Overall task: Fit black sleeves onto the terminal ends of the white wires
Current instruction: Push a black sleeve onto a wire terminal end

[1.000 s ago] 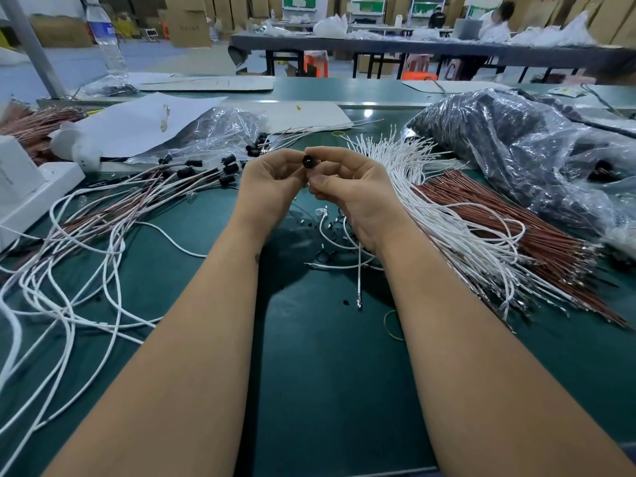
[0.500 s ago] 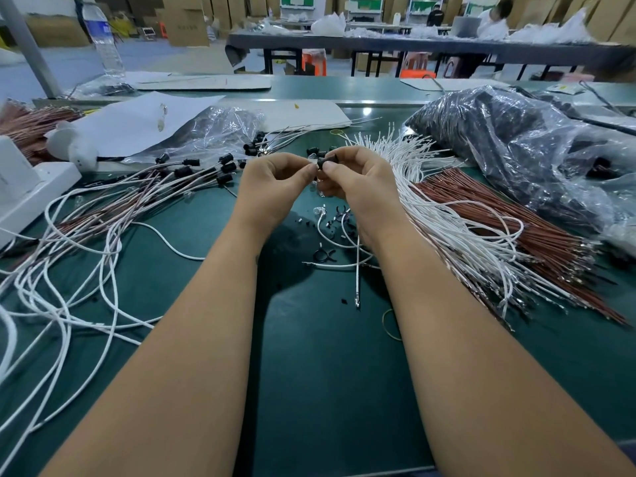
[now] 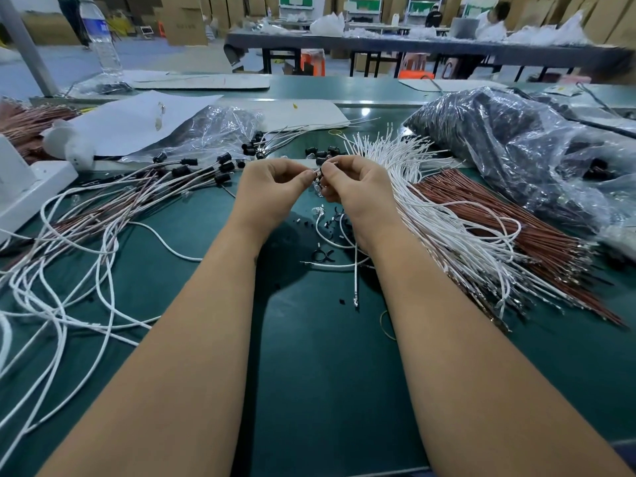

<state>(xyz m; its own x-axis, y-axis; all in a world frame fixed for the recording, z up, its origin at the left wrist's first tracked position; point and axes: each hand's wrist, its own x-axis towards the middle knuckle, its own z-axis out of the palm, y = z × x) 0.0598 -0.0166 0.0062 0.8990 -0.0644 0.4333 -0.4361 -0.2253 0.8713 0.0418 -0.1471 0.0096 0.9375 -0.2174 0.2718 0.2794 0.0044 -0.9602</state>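
Green table (image 3: 309, 390); left hand (image 3: 272, 191) and right hand (image 3: 358, 191) raised together, fingertips pinching sleeve (image 3: 318, 173) and terminal; wires (image 3: 430, 208) right of right hand.

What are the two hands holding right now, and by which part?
The right hand pinches a small black sleeve at its body; the left hand pinches the metal terminal end of a thin white wire against it.

Water bottle (image 3: 102, 39) label, far left beyond the hands: blue, print too blurred to read.
Cardboard boxes (image 3: 181, 24): markings illegible.
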